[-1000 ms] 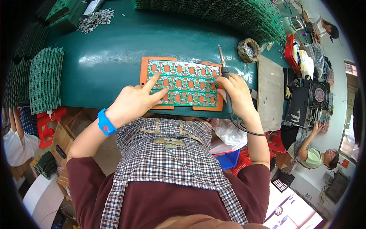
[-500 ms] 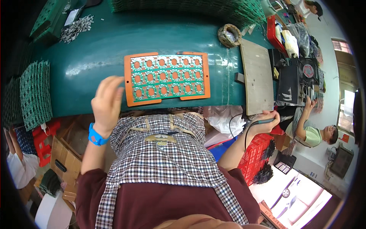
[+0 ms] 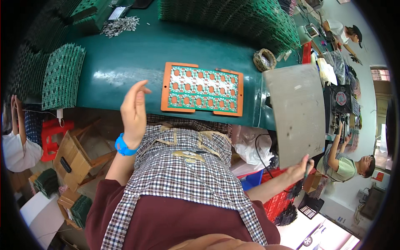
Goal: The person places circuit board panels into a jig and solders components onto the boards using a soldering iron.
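My left hand [image 3: 134, 112] is raised in front of the table's near edge, fingers stretched out and holding nothing. Right of it, an orange tray [image 3: 166, 93] lies flat on the green table, with a green panel of circuit boards [image 3: 200, 88] seated in it. My right hand [image 3: 301, 167] grips the near edge of a flat grey board [image 3: 295, 112], which is tilted up at the table's right end. The same hand holds a dark corded handle [image 3: 307, 170]; its working end cannot be made out.
Tall stacks of green circuit panels [image 3: 233, 21] stand along the back, with another stack [image 3: 62, 77] at left. Small grey parts [image 3: 121, 26] lie in a heap at the far left. A round brown pot [image 3: 264, 59] sits near the board. Co-workers [image 3: 348, 162] are at right.
My right hand has taken hold of the grey board and lifted its near side, still keeping the corded handle. My left hand stays open near the tray. The view has shifted.
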Motion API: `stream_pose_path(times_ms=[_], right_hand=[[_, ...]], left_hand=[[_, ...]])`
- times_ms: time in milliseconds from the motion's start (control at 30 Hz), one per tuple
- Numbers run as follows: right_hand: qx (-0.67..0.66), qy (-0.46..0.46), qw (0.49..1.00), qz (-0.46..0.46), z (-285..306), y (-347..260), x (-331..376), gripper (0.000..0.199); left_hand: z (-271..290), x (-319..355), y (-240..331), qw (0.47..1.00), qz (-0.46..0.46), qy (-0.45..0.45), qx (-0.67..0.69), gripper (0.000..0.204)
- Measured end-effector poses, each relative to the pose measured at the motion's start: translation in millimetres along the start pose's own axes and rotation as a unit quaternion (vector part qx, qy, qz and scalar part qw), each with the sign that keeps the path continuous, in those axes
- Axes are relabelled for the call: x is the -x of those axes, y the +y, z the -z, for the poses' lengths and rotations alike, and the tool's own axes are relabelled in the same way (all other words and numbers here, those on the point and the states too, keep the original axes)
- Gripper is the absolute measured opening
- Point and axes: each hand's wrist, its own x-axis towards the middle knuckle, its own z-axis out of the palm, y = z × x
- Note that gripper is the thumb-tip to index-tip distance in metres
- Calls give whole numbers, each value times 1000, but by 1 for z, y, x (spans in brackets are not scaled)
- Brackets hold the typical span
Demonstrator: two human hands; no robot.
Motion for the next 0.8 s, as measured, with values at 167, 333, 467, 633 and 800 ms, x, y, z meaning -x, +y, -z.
stream_pose_path(times_ms=[167, 333, 467, 633, 800], right_hand=[[185, -172, 967, -26, -85, -48, 29, 15], [239, -397, 878, 117, -182, 2, 80, 17], [298, -461, 815, 188, -200, 8, 92, 27], [321, -438, 819, 185, -190, 9, 98, 17], [302, -448, 824, 172, -185, -3, 93, 13]], left_hand=[[-21, -14, 18, 972, 58, -178, 144, 43], [-16, -26, -14, 990, 73, -78, 88, 36], [-14, -12, -30, 968, -24, -45, -247, 36], [-9, -13, -26, 939, 0, -129, -319, 54], [-12, 3, -14, 937, 3, -109, -331, 56]])
